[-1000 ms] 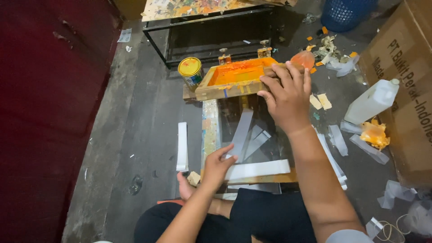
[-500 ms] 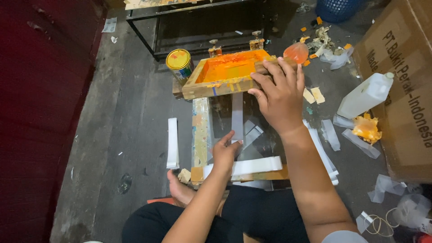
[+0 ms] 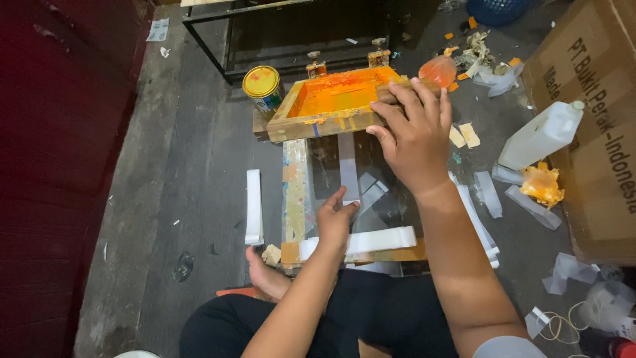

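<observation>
Grey floor; right hand (image 3: pixel 414 136) lifts wooden screen frame (image 3: pixel 331 104) (orange-stained).

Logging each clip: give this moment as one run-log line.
right hand: gripping orange-inked wooden screen frame, lifted | left hand: on white strip beneath | yellow can: beside frame

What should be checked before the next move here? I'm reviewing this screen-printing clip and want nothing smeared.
1. Right hand grips the raised wooden screen frame at its near right corner: ok.
2. Frame lifted off the glass printing bed: ok, front edge tilted up.
3. Left hand on the white strip lying on the bed: ok, fingers touch it.
4. Orange ink dripping from the frame's front edge: cannot tell.
5. Yellow paint can away from the frame: not ok, right beside it.
</observation>
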